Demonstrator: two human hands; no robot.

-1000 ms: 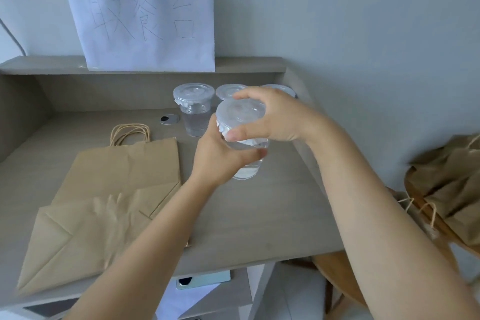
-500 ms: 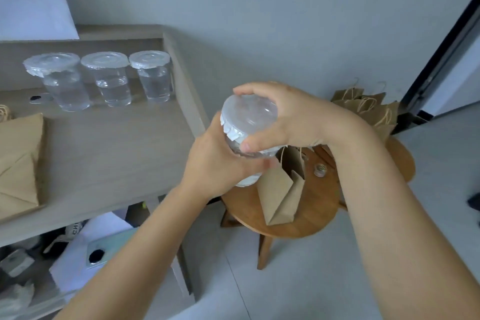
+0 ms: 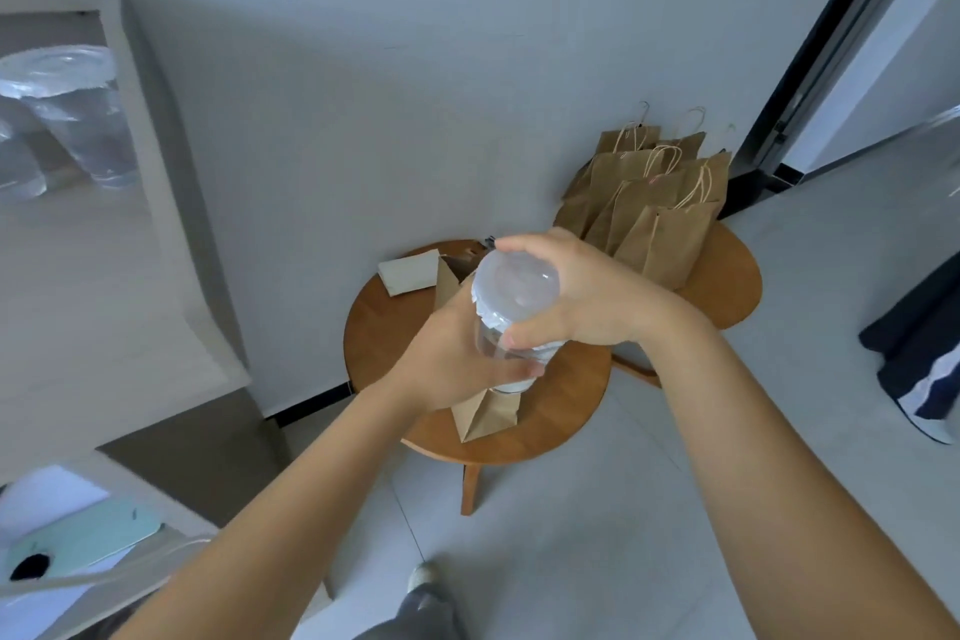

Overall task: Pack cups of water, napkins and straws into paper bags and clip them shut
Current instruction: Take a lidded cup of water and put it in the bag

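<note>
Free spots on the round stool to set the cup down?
Bare wood on the round stool left of the open paper bag, below the white napkins, and at its front right edge. The neighbouring stool is crowded with packed bags. Both hands hold the cup.

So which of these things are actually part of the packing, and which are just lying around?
Part of the job:
- lidded cup of water, held by left hand and right hand
- open paper bag on the round stool
- spare cups on the shelf
- white napkins
- paper bags behind

Lying about:
- mint phone
- dark clothing
</note>
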